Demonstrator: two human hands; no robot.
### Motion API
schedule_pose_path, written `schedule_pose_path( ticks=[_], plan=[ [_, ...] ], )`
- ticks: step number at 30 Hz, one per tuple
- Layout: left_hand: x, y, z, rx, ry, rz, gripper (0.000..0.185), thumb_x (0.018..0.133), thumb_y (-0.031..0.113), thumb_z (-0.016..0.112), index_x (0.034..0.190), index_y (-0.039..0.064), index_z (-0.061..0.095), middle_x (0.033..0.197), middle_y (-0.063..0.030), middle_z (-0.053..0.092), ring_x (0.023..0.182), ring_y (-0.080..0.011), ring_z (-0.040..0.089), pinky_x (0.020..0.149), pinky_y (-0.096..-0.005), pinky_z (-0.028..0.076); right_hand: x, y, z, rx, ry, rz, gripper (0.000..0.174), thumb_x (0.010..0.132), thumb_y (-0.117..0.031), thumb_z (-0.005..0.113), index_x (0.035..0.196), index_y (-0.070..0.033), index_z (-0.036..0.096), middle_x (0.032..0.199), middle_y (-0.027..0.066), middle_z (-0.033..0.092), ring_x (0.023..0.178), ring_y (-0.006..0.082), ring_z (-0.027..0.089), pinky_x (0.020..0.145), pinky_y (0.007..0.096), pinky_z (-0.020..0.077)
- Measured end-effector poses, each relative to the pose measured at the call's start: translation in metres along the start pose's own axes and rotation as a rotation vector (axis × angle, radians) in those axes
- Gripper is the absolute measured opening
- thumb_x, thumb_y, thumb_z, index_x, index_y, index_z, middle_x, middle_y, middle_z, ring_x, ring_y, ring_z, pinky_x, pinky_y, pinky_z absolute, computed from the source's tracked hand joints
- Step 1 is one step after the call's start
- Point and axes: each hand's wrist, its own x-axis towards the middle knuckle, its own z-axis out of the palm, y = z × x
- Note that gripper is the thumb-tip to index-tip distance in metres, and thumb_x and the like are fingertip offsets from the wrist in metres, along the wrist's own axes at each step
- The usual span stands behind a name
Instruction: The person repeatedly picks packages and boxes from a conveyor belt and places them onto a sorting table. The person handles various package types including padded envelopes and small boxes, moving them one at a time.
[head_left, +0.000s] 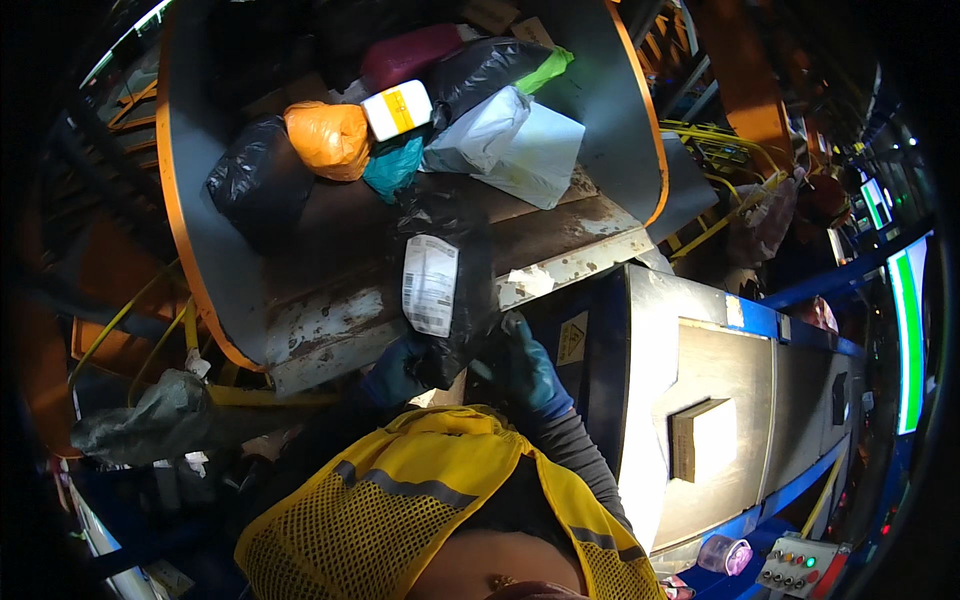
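A black plastic parcel (474, 247) with a white printed label (430, 285) lies over the worn lip of the chute, its near end in front of my chest. My left hand (397, 373), in a blue-green glove, grips the parcel's near left corner. On the parcel's right side is my right hand (531, 366), gloved the same way, fingers bent at the edge; whether it grips is unclear. Beyond the parcel lie an orange bag (328, 140), a white and yellow box (397, 110), a teal bag (394, 166), a black bag (259, 176) and a white bag (480, 133).
Orange-edged chute walls (656, 169) flank the pile. To the right, a conveyor belt (724, 352) with blue rails carries a cardboard box (701, 441). A control box with buttons (799, 568) and a clear tub (724, 556) are at the lower right. A grey plastic bag (150, 420) hangs at the left.
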Motion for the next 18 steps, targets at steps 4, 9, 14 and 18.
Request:
schedule_pose_path(
  ticks=[4, 9, 14, 18],
  plan=[
    [-0.005, 0.032, 0.032, 0.456, -0.094, 0.095, 0.033, 0.106, 0.023, 0.056, 0.134, 0.006, 0.060, 0.131, -0.0111, 0.066, 0.121, -0.0251, 0.063, 0.107, -0.0414, 0.052, 0.012, 0.023, 0.004, 0.448, -0.231, 0.257, 0.061, 0.105, -0.050, 0.056, 0.156, -0.018, 0.045, 0.156, 0.0112, 0.047, 0.140, 0.0304, 0.047, 0.118, 0.0539, 0.0393],
    [0.033, 0.037, 0.022, -0.065, -0.031, -0.083, 0.046, 0.100, 0.012, 0.067, 0.144, 0.004, 0.057, 0.140, -0.0122, 0.063, 0.130, -0.0225, 0.059, 0.109, -0.0377, 0.050, 0.005, -0.036, 0.051, -0.200, 0.354, -0.287, 0.036, 0.106, -0.018, 0.055, 0.140, -0.005, 0.058, 0.137, 0.0072, 0.063, 0.122, 0.0192, 0.061, 0.109, 0.0357, 0.0476],
    [0.067, 0.192, -0.055, 1.426, 0.548, 0.846, 0.050, 0.095, 0.018, 0.072, 0.141, 0.003, 0.058, 0.134, -0.0139, 0.064, 0.120, -0.0289, 0.063, 0.105, -0.0418, 0.050, -0.143, -0.087, -0.176, -0.833, 0.862, -0.854, 0.042, 0.108, -0.025, 0.045, 0.138, -0.001, 0.063, 0.150, 0.0208, 0.054, 0.140, 0.0312, 0.049, 0.122, 0.0423, 0.0314],
    [0.020, 0.329, -0.154, 2.146, 1.569, 0.834, 0.076, 0.082, 0.038, 0.080, 0.145, 0.005, 0.054, 0.148, -0.0310, 0.048, 0.133, -0.0487, 0.050, 0.108, -0.0553, 0.046, -0.276, -0.109, -0.216, -1.585, 1.493, -0.608, 0.047, 0.103, -0.011, 0.055, 0.146, 0.005, 0.052, 0.148, 0.0241, 0.055, 0.133, 0.0369, 0.054, 0.113, 0.0451, 0.0419]
  ],
)
